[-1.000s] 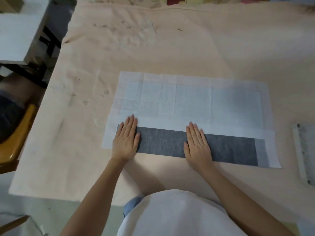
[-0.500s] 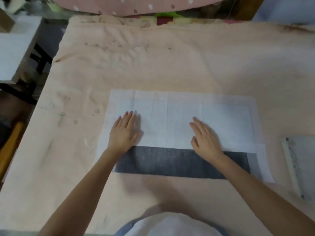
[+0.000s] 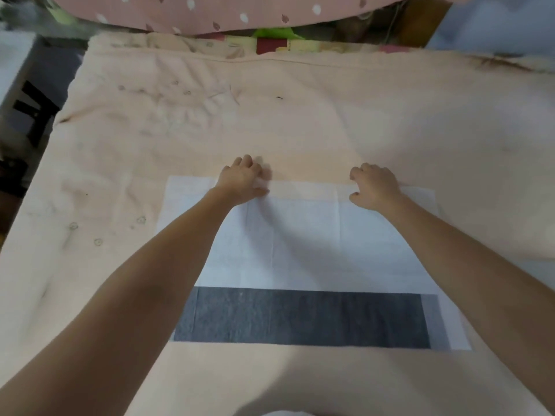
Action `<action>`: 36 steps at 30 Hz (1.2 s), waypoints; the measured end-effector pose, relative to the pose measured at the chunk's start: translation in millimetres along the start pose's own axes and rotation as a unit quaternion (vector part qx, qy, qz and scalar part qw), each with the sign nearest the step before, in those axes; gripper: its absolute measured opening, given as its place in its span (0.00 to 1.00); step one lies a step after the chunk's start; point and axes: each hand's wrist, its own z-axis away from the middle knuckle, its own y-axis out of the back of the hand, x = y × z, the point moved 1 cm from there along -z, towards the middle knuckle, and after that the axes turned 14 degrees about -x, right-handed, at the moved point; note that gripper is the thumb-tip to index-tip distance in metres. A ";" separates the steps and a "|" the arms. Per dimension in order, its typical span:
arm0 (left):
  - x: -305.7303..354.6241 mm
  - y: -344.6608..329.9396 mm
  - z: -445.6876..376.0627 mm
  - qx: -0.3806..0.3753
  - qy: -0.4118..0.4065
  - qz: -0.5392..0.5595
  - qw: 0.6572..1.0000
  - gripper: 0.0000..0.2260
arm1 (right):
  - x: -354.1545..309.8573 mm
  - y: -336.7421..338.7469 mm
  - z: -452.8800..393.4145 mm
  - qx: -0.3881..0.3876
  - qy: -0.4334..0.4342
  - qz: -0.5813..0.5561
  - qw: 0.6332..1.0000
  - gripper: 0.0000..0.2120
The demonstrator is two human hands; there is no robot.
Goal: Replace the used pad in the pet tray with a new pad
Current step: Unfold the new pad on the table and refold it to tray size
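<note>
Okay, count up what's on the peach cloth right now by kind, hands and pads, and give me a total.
Hands: 2, the left hand and the right hand, both at the far edge of the pad.
Pads: 1, a white pad with a dark grey strip showing along its near edge.
Total: 3.

Pad (image 3: 315, 244) lies flat on cloth-covered table (image 3: 300, 121), near the person's edge. Left hand (image 3: 244, 180) and right hand (image 3: 374, 186) sit on the pad's far edge — well apart, left and right. Spotted fabric (image 3: 210, 10) lies behind the table.
</note>
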 end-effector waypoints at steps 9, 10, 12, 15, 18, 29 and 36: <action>-16.6 13.0 13.5 -0.016 -0.012 -0.040 0.999 0.14 | 16.2 -3.7 10.0 0.030 0.054 -0.043 0.997 0.07; -17.1 14.7 19.4 -0.005 -0.019 -0.037 0.999 0.12 | 17.5 -4.1 15.5 0.053 0.071 -0.038 0.995 0.07; -16.8 17.6 34.3 0.026 -0.038 -0.030 0.998 0.10 | 19.7 -3.3 29.6 0.098 0.106 -0.025 0.989 0.06; -14.4 17.8 62.9 0.070 -0.071 -0.052 0.994 0.09 | 22.5 -0.6 55.7 0.162 0.145 -0.011 0.976 0.03; -7.0 12.9 96.8 0.139 -0.102 -0.063 0.983 0.07 | 23.0 -4.6 86.5 0.217 0.164 -0.016 0.962 0.02; 22.0 -65.3 191.5 0.261 -0.150 -0.054 0.952 0.09 | 1.1 -74.5 179.2 0.266 0.146 -0.084 0.949 0.08; 15.8 -119.4 208.1 0.160 -0.121 -0.080 0.976 0.29 | -10.6 -127.1 192.3 0.209 0.171 -0.069 0.960 0.09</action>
